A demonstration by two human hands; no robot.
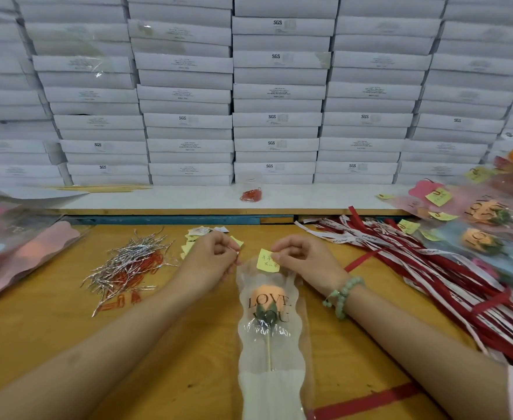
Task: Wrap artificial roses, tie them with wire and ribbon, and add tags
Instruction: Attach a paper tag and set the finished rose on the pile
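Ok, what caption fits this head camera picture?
Two hands fix a yellow tag onto a wrapped rose.

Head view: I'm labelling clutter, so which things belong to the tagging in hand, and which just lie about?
In hand: left hand; right hand; yellow paper tag; clear-sleeved peach rose.

Lying about: silver wire ties; red and white ribbons; stacked white boxes.

I see a yellow wooden table (pixel 188 353) carrying 1 wrapped rose (pixel 268 301), silver wire ties (pixel 128 259), red paper clips (pixel 134 275), ribbons (pixel 431 262), yellow tags (pixel 193 242) and sleeve stacks (pixel 21 247).
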